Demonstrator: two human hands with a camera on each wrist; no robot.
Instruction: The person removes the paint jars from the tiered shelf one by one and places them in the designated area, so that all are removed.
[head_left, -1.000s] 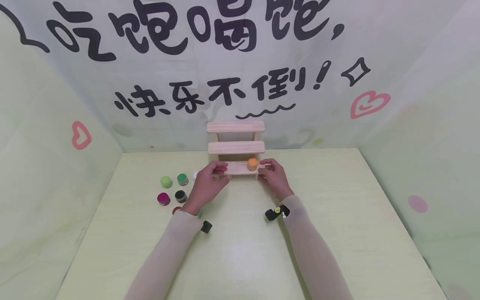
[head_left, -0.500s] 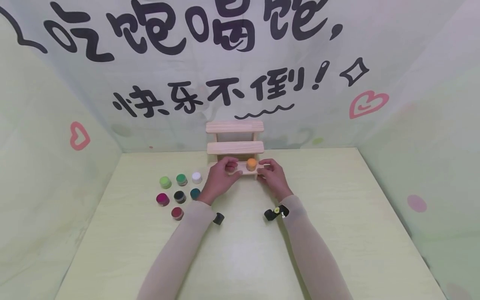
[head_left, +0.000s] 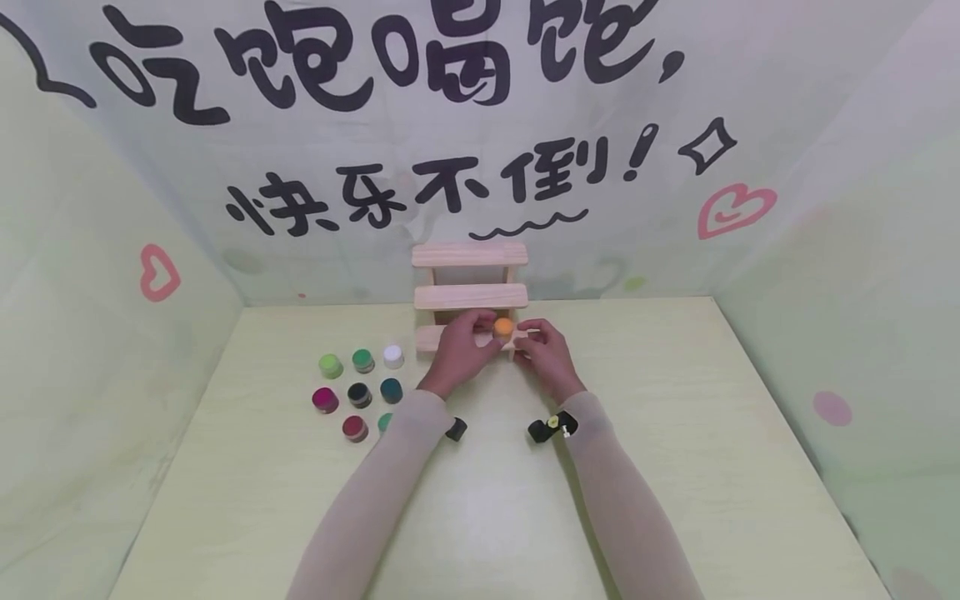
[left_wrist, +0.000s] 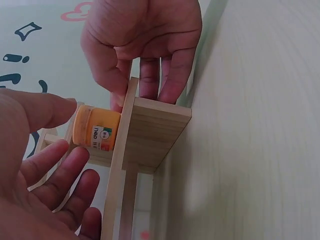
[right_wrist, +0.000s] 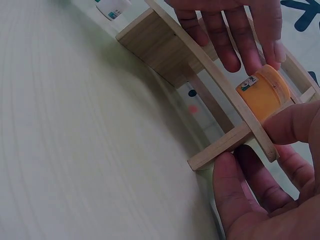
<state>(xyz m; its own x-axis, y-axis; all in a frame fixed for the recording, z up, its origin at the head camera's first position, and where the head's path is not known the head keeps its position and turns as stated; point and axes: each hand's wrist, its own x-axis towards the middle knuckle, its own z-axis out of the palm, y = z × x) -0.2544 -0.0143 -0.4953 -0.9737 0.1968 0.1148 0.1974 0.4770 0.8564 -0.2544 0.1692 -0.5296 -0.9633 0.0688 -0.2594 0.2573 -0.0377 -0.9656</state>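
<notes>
A small orange paint jar (head_left: 503, 328) stands on the lowest step of a wooden tiered stand (head_left: 471, 296), near its right end. My left hand (head_left: 467, 354) is at the jar's left, its thumb and fingers spread about the lid; the left wrist view shows the thumb tip (left_wrist: 65, 111) very close to the jar (left_wrist: 97, 127), contact unclear. My right hand (head_left: 550, 354) grips the right end of the lowest step. In the right wrist view its thumb (right_wrist: 287, 125) lies on top of the board, with other fingers beneath by the leg.
Several paint jars stand left on the pale table (head_left: 472, 517), among them light green (head_left: 330, 365), white (head_left: 393, 356), black (head_left: 359, 394) and magenta (head_left: 325, 400) ones. Behind the stand hangs a printed cloth backdrop (head_left: 337, 150). A cloth side panel (head_left: 862, 333) stands at the right.
My left hand has moved right along the lowest step, from its left end to the orange paint jar. The right hand, stand and jar have stayed in place.
</notes>
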